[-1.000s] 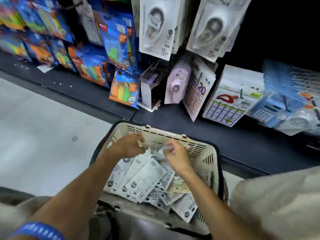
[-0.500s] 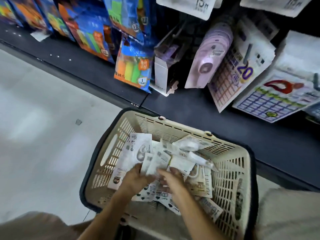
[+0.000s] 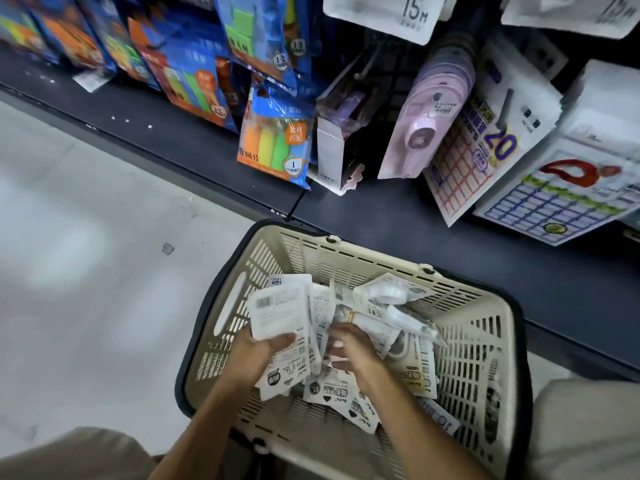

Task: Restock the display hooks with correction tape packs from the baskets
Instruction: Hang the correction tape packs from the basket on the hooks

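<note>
A cream plastic basket (image 3: 460, 341) with a dark rim stands on the pale floor (image 3: 86, 271), just in front of the dark bottom shelf (image 3: 398, 230). The person bends over the basket, and both hands are inside it.

The left hand (image 3: 258, 355) is in the left half of the basket. Its fingers are curled around a small stack of white correction tape packs (image 3: 280, 315), and the thumb lies on the face of the top pack. The stack stands up from the hand toward the far wall of the basket, with the printed back sides turned to the camera.

The right hand (image 3: 349, 353) is just beside the left one, near the middle of the basket. Its fingers are bent down into the loose packs (image 3: 412, 362) that lie there, but the fingertips are hidden among the packs, so one cannot tell if they hold a pack or only touch them.

More white packs lie in a heap on the bottom of the basket, under and to the right of both hands. One clear pack (image 3: 391, 292) leans near the far wall.

Behind the basket, above the shelf, hang blue packs with coloured strips (image 3: 277, 140), a lilac tape dispenser pack (image 3: 429, 126) and white sticker sheets with grids (image 3: 554, 199). At the top edge hang white packs marked "15M" (image 3: 384, 15).
</note>
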Available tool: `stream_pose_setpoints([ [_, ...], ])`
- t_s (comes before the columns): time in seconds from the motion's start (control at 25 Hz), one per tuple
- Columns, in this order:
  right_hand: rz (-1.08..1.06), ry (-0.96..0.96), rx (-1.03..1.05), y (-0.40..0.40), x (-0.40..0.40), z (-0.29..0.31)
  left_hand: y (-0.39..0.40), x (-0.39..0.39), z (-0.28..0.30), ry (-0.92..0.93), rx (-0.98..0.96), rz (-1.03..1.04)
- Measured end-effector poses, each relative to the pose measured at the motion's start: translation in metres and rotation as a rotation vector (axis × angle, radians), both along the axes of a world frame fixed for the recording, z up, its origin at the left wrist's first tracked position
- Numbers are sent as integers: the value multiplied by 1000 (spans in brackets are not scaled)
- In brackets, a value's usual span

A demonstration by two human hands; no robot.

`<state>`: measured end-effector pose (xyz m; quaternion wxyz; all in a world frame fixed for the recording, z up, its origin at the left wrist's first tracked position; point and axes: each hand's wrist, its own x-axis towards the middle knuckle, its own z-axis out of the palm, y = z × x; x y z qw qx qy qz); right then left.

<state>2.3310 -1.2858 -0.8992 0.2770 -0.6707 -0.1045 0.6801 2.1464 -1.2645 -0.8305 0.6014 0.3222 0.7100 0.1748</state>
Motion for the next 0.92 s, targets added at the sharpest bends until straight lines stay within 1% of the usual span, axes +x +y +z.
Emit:
stream_pose_setpoints([
  [0.04, 110, -60, -6, 4, -9, 0, -1, -3, 1, -6, 34, 39],
  [0.08, 172, -94, -9, 9, -18, -1, -3, -5, 2, -8, 66, 75],
  [0.2, 241, -135, -23, 15, -27, 3, -5, -12, 1, -16, 135, 173],
  [0.28, 361, -214, -16, 11, -8, 15, -2, -13, 2, -37, 136, 225],
  [0.4, 512, -358, -16, 1, 31, 59, 2, -6, 8, -96, 149, 230],
  [0.48, 612, -420, 50, 5, 55, 100, 3, 1, 18, -147, 192, 224],
  [0.56, 675, -483, 199, 13, 75, 156, 6, 9, 39, -195, 247, 219],
  [0.64, 640, -522, 416, 21, 92, 223, 17, 19, 74, -248, 322, 192],
  [0.72, 580, -565, 708, 25, 105, 293, 35, 32, 118, -297, 445, 193],
  [0.76, 554, -622, 861, 26, 109, 325, 45, 39, 144, -319, 509, 199],
  [0.84, 478, -820, 1141, 23, 114, 381, 66, 52, 202, -369, 635, 176],
  [0.92, 388, -1116, 1406, 16, 121, 416, 85, 60, 265, -378, 742, 70],
])
